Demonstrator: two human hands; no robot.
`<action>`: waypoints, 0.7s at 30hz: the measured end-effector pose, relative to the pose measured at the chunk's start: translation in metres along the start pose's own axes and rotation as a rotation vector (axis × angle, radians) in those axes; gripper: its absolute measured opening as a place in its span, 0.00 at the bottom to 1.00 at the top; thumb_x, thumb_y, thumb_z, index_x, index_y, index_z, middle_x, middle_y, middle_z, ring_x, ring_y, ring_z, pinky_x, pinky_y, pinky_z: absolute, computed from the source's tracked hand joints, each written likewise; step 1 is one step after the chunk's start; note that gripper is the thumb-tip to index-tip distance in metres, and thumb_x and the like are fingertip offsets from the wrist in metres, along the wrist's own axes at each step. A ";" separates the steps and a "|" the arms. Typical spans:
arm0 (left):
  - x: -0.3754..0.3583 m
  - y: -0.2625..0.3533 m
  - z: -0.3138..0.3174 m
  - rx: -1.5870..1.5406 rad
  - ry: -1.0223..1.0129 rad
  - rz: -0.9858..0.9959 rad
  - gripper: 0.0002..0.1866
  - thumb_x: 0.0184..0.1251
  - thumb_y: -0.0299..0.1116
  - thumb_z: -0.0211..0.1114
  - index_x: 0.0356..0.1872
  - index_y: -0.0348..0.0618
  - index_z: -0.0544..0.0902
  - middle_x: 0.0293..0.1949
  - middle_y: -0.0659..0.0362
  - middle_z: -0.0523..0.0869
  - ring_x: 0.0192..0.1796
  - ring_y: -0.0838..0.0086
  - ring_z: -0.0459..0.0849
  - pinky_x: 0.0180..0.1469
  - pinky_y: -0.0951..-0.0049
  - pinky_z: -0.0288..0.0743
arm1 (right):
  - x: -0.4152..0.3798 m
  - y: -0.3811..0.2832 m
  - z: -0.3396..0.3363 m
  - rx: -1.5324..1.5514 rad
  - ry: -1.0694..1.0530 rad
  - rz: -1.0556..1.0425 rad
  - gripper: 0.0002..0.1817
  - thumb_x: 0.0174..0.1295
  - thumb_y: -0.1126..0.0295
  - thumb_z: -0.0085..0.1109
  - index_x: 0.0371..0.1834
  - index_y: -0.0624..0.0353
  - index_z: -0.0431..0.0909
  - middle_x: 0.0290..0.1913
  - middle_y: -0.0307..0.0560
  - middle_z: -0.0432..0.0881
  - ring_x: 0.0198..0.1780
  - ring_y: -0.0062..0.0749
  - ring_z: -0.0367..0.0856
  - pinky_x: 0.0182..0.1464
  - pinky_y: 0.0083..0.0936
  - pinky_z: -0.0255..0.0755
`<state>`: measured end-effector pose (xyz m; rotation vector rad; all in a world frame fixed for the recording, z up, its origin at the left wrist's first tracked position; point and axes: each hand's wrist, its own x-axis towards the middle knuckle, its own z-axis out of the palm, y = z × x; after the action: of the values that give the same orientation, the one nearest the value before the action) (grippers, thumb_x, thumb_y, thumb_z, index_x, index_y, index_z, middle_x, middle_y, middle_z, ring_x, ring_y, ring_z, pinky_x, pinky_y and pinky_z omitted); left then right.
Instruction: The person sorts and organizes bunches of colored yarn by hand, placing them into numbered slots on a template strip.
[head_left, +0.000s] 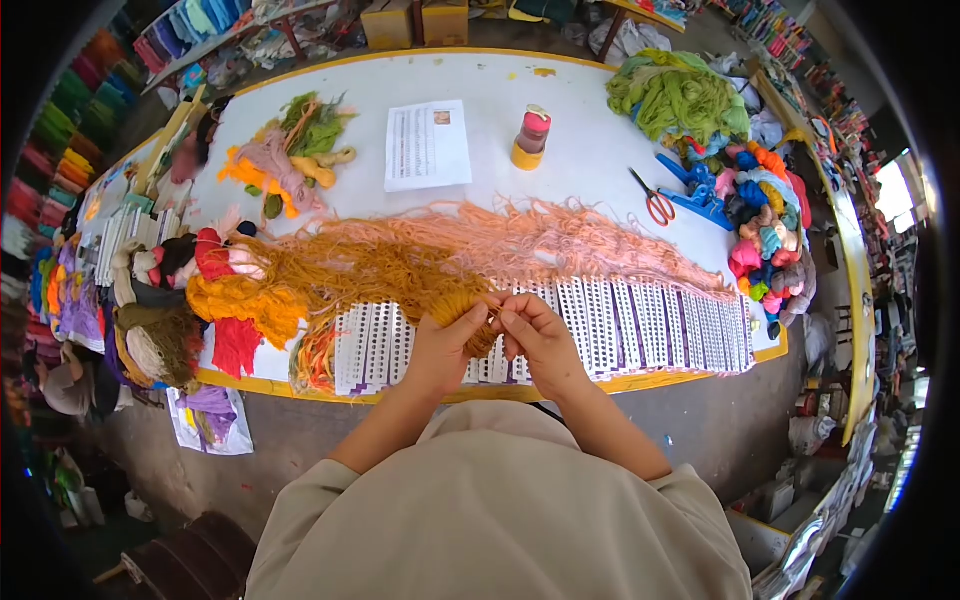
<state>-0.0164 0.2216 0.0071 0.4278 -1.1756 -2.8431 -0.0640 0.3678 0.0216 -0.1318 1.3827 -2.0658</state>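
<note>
My left hand (445, 345) is closed round a bundle of mustard-brown yarn (455, 303) at the near side of the table. Touching the bundle's right side, my right hand (535, 335) has its fingers pinched together on strands of it. From the bundle, loose brown yarn (350, 262) trails left across the table. Behind it lies a long spread of pink yarn (600, 245). Under and beside my hands is a row of white cards with holes and purple edges (640, 325).
Red-handled scissors (660, 208) and a blue tool (695, 192) lie at the right, near coloured skeins (770, 215) and green yarn (680, 95). A printed sheet (428, 145) and a thread cone (531, 140) stand farther back. Orange yarn (245, 308) is at left.
</note>
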 end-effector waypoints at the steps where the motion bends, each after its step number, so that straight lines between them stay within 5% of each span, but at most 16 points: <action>1: 0.000 0.001 0.003 0.000 -0.003 -0.002 0.10 0.68 0.28 0.62 0.46 0.34 0.83 0.48 0.54 0.84 0.48 0.73 0.82 0.50 0.72 0.77 | 0.000 0.001 -0.001 0.000 0.003 -0.002 0.07 0.69 0.68 0.55 0.45 0.58 0.75 0.37 0.37 0.79 0.27 0.15 0.70 0.31 0.13 0.66; 7: 0.000 -0.001 0.002 0.061 0.099 -0.061 0.13 0.67 0.30 0.63 0.48 0.34 0.82 0.46 0.55 0.85 0.48 0.72 0.82 0.49 0.72 0.76 | -0.001 0.013 -0.006 -0.132 0.061 -0.024 0.09 0.70 0.63 0.54 0.44 0.55 0.74 0.36 0.35 0.77 0.29 0.17 0.71 0.32 0.17 0.68; 10: 0.009 -0.011 0.003 0.046 0.091 0.012 0.14 0.66 0.32 0.63 0.49 0.35 0.81 0.45 0.55 0.85 0.48 0.70 0.83 0.48 0.71 0.76 | 0.004 0.017 -0.016 0.054 0.193 0.095 0.10 0.68 0.60 0.57 0.45 0.51 0.75 0.31 0.30 0.74 0.29 0.16 0.72 0.34 0.17 0.69; 12: 0.018 -0.016 -0.009 0.102 0.050 0.033 0.12 0.68 0.33 0.61 0.47 0.35 0.80 0.47 0.54 0.85 0.48 0.69 0.83 0.48 0.70 0.76 | 0.011 0.014 -0.027 0.066 0.171 0.036 0.11 0.70 0.59 0.54 0.46 0.52 0.75 0.35 0.32 0.75 0.36 0.16 0.73 0.42 0.18 0.71; 14: 0.024 -0.013 -0.019 -0.092 0.101 -0.097 0.08 0.70 0.32 0.58 0.41 0.36 0.79 0.39 0.57 0.84 0.43 0.69 0.82 0.48 0.68 0.75 | 0.022 0.028 -0.046 0.037 0.173 -0.116 0.13 0.72 0.58 0.51 0.49 0.55 0.75 0.47 0.37 0.78 0.50 0.20 0.74 0.53 0.21 0.70; 16: 0.031 0.000 -0.010 -0.175 0.094 0.018 0.07 0.72 0.33 0.56 0.35 0.42 0.77 0.25 0.62 0.75 0.35 0.69 0.78 0.44 0.68 0.75 | 0.031 0.029 -0.065 -0.011 0.233 -0.144 0.14 0.73 0.58 0.50 0.51 0.56 0.75 0.54 0.41 0.78 0.57 0.25 0.73 0.59 0.25 0.69; 17: 0.037 0.008 -0.016 -0.229 0.146 0.026 0.07 0.72 0.33 0.56 0.34 0.43 0.77 0.23 0.63 0.72 0.34 0.70 0.77 0.42 0.69 0.74 | 0.039 0.029 -0.079 -0.054 0.276 -0.175 0.07 0.71 0.64 0.51 0.44 0.55 0.72 0.53 0.43 0.77 0.55 0.28 0.73 0.60 0.30 0.67; 19: 0.059 0.013 -0.052 -0.235 0.259 0.122 0.08 0.72 0.35 0.58 0.33 0.45 0.77 0.23 0.64 0.72 0.33 0.70 0.77 0.41 0.69 0.74 | 0.052 0.035 -0.123 0.517 0.159 -0.189 0.08 0.71 0.65 0.49 0.43 0.56 0.73 0.53 0.48 0.79 0.55 0.36 0.76 0.61 0.34 0.68; 21: 0.078 0.026 -0.084 -0.239 0.362 0.224 0.10 0.71 0.38 0.60 0.30 0.47 0.76 0.23 0.64 0.74 0.33 0.70 0.78 0.41 0.67 0.76 | 0.050 0.022 -0.160 0.636 0.328 -0.135 0.08 0.70 0.66 0.48 0.39 0.57 0.74 0.45 0.49 0.81 0.51 0.40 0.78 0.60 0.39 0.71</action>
<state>-0.0708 0.1349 -0.0505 0.7074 -0.7560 -2.5293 -0.1599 0.4616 -0.0810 0.4074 0.8352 -2.6228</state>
